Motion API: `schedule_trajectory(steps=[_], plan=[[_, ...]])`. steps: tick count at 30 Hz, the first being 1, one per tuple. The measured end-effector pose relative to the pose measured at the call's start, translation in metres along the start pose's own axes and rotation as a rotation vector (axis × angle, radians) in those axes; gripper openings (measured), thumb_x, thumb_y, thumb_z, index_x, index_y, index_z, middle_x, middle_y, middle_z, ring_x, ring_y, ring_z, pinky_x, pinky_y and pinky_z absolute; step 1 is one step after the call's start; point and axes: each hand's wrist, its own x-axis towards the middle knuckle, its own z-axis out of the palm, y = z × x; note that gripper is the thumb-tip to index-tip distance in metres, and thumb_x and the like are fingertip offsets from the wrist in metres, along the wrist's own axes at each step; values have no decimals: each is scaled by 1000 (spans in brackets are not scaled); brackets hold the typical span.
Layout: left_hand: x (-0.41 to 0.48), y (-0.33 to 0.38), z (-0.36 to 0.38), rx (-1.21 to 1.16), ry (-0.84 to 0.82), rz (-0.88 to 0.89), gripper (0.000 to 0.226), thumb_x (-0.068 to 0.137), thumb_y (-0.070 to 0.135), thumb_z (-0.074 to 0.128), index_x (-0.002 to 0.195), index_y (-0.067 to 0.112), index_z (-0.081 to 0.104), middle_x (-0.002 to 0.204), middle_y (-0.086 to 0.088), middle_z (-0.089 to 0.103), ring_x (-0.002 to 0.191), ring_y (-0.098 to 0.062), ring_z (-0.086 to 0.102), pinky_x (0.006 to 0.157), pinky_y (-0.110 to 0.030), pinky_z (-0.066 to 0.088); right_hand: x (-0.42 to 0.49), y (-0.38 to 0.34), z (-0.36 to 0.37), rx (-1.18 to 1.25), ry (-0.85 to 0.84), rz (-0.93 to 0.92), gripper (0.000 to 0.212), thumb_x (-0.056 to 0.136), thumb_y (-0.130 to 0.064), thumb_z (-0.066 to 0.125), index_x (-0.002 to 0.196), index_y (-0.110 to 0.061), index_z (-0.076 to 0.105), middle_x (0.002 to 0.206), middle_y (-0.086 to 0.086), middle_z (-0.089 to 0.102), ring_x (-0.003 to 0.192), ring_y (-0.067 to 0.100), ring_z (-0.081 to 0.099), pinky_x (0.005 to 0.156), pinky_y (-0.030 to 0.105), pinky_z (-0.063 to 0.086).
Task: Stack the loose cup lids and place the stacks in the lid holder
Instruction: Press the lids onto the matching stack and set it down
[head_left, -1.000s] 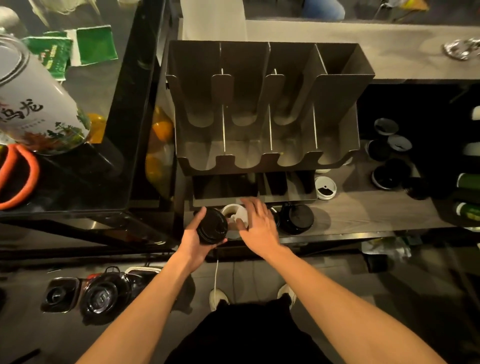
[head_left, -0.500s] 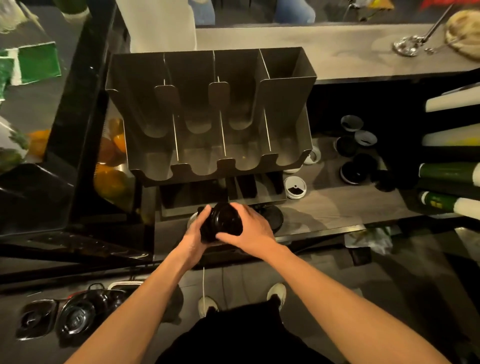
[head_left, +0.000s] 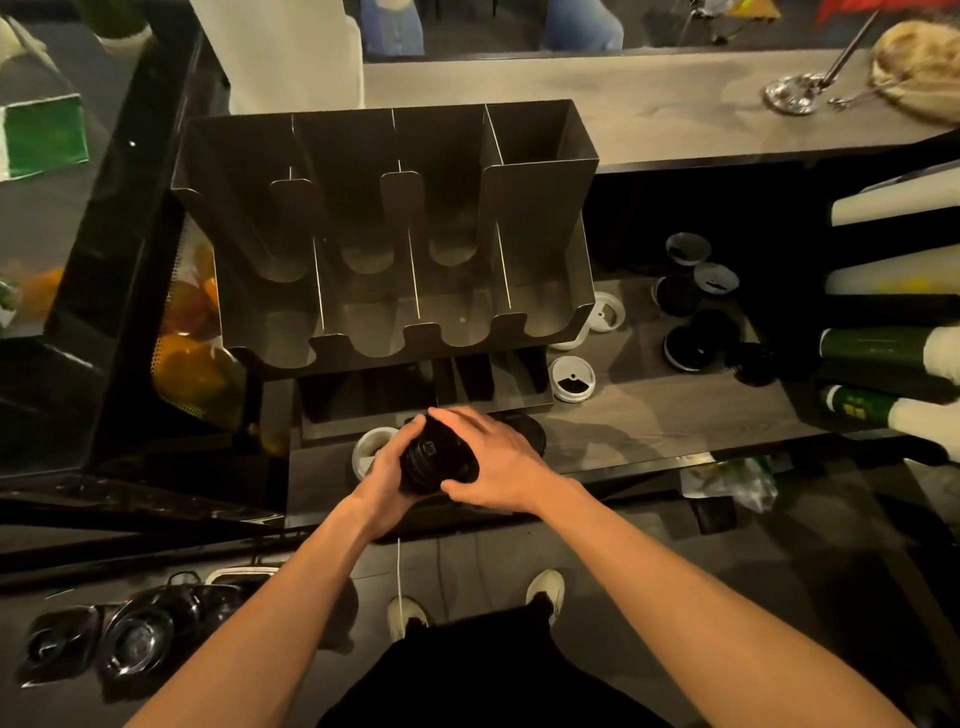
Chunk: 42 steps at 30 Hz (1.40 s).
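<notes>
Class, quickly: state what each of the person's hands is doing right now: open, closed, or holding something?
Left hand: holding the black lids, fingers curled round them.
Right hand: holding the same black lids, fingers over the top.

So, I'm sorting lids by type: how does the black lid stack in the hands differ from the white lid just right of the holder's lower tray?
The black lid stack is dark all over; the white lid is pale with a dark patch. The stack is gripped by the left hand and right hand; the white lid lies untouched, flat on the counter. Both are round.
</notes>
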Motion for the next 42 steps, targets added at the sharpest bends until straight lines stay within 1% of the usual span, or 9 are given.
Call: schedule_trajectory(steps=[6, 11, 13, 16, 18, 22, 28, 37, 42], plan=[[-1, -3, -3, 58, 27, -7, 57, 90, 57, 62, 132, 20, 64, 130, -12, 67, 123, -27, 63, 109, -50, 46, 2, 2, 4, -27, -36, 105, 91, 81, -58, 70, 155, -37, 22, 145, -9, 30, 132, 18, 41, 108, 39, 40], [-2, -3, -8, 101, 60, 3, 59, 90, 61, 58, 130, 17, 66, 125, -11, 70, 120, -25, 65, 104, -47, 49, 3, -3, 17, 16, 106, 136, 85, 74, -62, 75, 143, -25, 39, 140, -13, 33, 128, 11, 42, 107, 36, 43], [-2, -5, -11, 97, 108, 44, 60, 89, 60, 60, 130, 16, 65, 126, -12, 69, 119, -27, 66, 102, -48, 51, 3, -1, 21, 72, 199, 262, 82, 76, -64, 73, 141, -27, 40, 139, -11, 40, 127, 13, 46, 103, 34, 43], [-4, -4, -14, 59, 173, 88, 53, 93, 54, 57, 126, 14, 65, 122, -17, 70, 110, -31, 69, 91, -47, 55, 4, 7, 28, 80, 309, 486, 82, 80, -69, 65, 144, -27, 36, 143, -1, 44, 130, 22, 47, 104, 41, 44], [-5, -4, -18, 25, 171, 88, 47, 98, 49, 52, 123, 12, 66, 119, -21, 71, 107, -34, 70, 89, -48, 52, 6, 12, 33, -41, 270, 541, 83, 83, -72, 59, 147, -25, 35, 145, 5, 45, 133, 26, 45, 109, 43, 40], [-8, -3, -25, -7, 179, 76, 44, 99, 49, 50, 115, 15, 72, 117, -21, 72, 106, -34, 69, 87, -45, 52, 15, 9, 44, -342, 212, 484, 85, 85, -77, 50, 147, -20, 41, 144, 9, 49, 136, 27, 41, 114, 44, 28], [-9, -3, -34, -36, 230, 43, 58, 97, 51, 52, 133, 6, 59, 118, -23, 70, 111, -37, 68, 82, -41, 55, 36, -1, 60, -603, 142, 469, 83, 86, -79, 43, 133, -13, 57, 131, 12, 60, 128, 30, 46, 116, 47, 24], [-12, 1, -38, -92, 224, 14, 48, 99, 46, 51, 128, 8, 60, 115, -23, 72, 105, -36, 69, 86, -43, 54, 50, -4, 69, -727, 60, 505, 79, 88, -77, 40, 130, -12, 57, 127, 12, 60, 126, 31, 45, 114, 48, 25], [-11, 2, -40, -81, 204, 18, 48, 99, 48, 51, 126, 10, 63, 116, -22, 72, 108, -38, 68, 87, -44, 54, 61, -9, 68, -749, 36, 514, 77, 89, -78, 35, 116, -12, 65, 119, 12, 63, 119, 30, 47, 108, 47, 29]])
